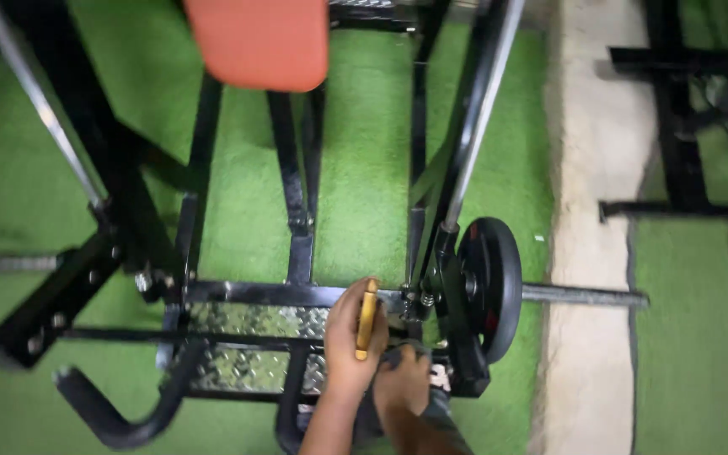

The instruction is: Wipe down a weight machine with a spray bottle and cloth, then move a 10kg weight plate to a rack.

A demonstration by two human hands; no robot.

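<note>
Head view, looking down at a gym machine on green artificial turf (pixel 364 168).

Left hand (pixel 349 341): fingers curled around a narrow yellow-orange handled tool (pixel 367 320), held upright against the black steel crossbar (pixel 254 294) of the machine frame. Tool type cannot be told; only the handle shows.

Right hand (pixel 401 383): just below and right of the left hand, closed over a dark cloth or pad (pixel 398 354) close under that crossbar. What lies beneath it is hidden.

Outward from the crossbar:
- Silver diamond-pattern footplate (pixel 254 324) directly below it, left of the hands.
- Black round weight plate (pixel 490 282) on a steel sleeve at its right end; bare grey bar (pixel 587 296) sticks out beyond.
- Chrome guide rod (pixel 482 109) rises from the right end, up and away.
- Orange-red padded seat (pixel 259 42) well above, blurred.
- Pale concrete strip (pixel 596 211) to the right; more black equipment past it.

Progress, as a judgement: work at the crossbar joint is under way, with tool applied and cloth in place. No removed or loose parts are visible, so nothing reads as finished.
</note>
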